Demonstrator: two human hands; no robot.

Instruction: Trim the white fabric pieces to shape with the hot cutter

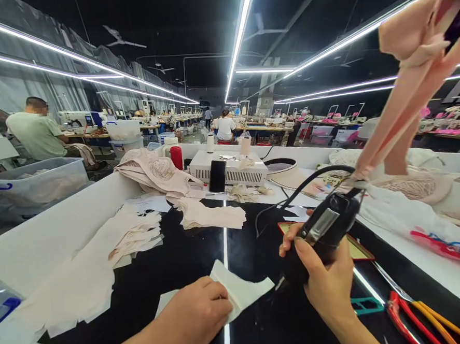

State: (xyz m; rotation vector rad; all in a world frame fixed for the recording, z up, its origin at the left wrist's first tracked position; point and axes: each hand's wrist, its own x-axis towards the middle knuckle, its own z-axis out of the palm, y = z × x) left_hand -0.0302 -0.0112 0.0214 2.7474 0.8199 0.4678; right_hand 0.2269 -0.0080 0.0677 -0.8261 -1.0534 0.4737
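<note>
At the lower middle, my left hand [201,311] pinches a pale fabric piece [247,290] above the black tabletop [144,296]. My right hand [325,270] is wrapped round a black handheld tool [327,226] with a metal plate on its side. A black cable and a knotted pink fabric strip [408,93] run up from the tool's top. The tool's lower end is close to the fabric's right tip, with a small gap visible. Cream cut pieces [213,214] lie in a stack farther back, and more pieces [91,258] spread out at the left.
A phone [218,176] leans against a white vented box [237,166]. Red-handled scissors [398,312], orange-handled scissors [434,318] and a green tool [366,305] lie at the right. Cream garments [155,171] sit back left. A person [36,129] sits beyond the left wall.
</note>
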